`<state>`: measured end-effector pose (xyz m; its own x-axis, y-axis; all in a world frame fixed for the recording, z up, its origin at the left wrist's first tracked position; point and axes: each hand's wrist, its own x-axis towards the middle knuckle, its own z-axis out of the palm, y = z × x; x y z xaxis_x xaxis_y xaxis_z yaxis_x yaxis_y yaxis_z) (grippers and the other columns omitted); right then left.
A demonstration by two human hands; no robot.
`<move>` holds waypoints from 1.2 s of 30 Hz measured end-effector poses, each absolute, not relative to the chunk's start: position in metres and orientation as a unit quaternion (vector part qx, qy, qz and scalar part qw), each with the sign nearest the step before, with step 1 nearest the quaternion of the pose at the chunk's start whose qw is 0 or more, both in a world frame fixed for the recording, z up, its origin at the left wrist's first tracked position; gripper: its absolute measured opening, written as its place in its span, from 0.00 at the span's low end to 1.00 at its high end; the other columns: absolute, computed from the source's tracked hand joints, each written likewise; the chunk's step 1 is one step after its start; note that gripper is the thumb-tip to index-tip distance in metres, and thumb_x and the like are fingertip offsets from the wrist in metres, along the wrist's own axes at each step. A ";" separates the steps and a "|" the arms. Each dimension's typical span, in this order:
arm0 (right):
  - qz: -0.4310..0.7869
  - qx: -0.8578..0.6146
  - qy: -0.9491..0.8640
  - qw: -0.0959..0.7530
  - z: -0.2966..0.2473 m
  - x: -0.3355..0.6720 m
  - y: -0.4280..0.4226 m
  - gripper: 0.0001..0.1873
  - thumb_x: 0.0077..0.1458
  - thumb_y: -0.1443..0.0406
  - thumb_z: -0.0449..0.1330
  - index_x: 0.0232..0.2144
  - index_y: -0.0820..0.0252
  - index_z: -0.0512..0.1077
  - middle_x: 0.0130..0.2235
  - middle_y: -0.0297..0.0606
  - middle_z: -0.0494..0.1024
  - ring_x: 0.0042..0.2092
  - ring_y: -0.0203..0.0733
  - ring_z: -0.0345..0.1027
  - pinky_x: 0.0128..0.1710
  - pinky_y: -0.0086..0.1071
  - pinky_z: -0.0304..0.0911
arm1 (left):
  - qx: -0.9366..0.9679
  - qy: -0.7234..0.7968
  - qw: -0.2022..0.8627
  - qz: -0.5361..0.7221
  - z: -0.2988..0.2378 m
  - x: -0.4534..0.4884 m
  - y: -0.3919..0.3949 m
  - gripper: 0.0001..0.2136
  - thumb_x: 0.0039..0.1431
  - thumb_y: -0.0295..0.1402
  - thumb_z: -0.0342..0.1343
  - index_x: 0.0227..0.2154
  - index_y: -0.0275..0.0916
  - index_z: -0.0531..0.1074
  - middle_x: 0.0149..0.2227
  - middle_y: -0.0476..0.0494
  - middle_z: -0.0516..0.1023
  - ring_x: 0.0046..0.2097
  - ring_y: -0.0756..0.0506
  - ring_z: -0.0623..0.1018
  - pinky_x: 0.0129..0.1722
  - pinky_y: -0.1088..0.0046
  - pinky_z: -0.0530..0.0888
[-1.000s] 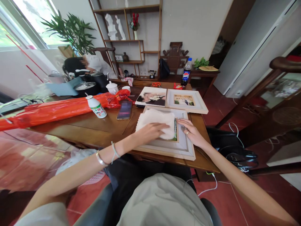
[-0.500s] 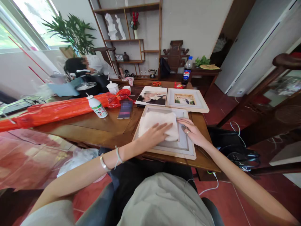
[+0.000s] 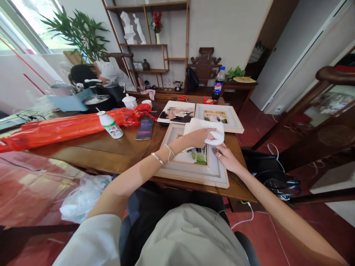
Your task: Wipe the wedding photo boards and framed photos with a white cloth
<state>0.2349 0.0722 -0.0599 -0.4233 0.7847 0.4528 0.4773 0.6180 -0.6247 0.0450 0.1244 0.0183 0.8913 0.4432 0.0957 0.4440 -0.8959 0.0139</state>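
Note:
My left hand is closed on a folded white cloth, which lies over the upper right part of a picture frame. The frame is pale wood with a wide light mat and lies flat at the table's front edge. Inside it a photo with green at the bottom shows partly; the cloth and my left arm hide the rest. My right hand grips the frame's right side, its fingertips close to the cloth's lower right corner.
Behind lie a photo panel and a second frame. To the left are a phone, a white bottle and a long red plastic-wrapped bundle. A cola bottle stands at the back. A person sits at the far left.
My left hand has slid the cloth up and to the right, uncovering part of the photo. My right hand stays at the frame's right side, its fingers now more bent.

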 end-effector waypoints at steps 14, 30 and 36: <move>0.205 -0.346 -0.833 0.380 -0.058 0.235 0.074 0.25 0.54 0.70 0.50 0.53 0.50 0.70 0.56 0.39 0.71 0.60 0.50 0.58 0.61 0.55 0.52 | -0.925 -0.350 0.134 0.065 0.022 -0.009 0.089 0.24 0.52 0.13 0.47 0.49 0.38 0.71 0.68 0.44 0.48 0.66 0.32 0.54 0.55 0.53 0.68; 0.211 -0.408 -0.810 0.365 -0.063 0.236 0.073 0.22 0.51 0.69 0.51 0.47 0.56 0.73 0.49 0.41 0.76 0.54 0.55 0.65 0.56 0.55 0.56 | -0.957 -0.279 0.065 -0.053 0.015 0.062 0.109 0.18 0.55 0.15 0.45 0.42 0.37 0.73 0.62 0.42 0.62 0.61 0.41 0.63 0.53 0.63 0.69; 0.212 -0.359 -0.823 0.385 -0.056 0.233 0.073 0.23 0.52 0.70 0.51 0.49 0.52 0.73 0.54 0.41 0.73 0.59 0.51 0.59 0.60 0.53 0.54 | -0.934 -0.349 0.079 0.003 0.018 0.013 0.100 0.24 0.52 0.12 0.43 0.48 0.36 0.70 0.63 0.40 0.62 0.64 0.38 0.59 0.55 0.54 0.66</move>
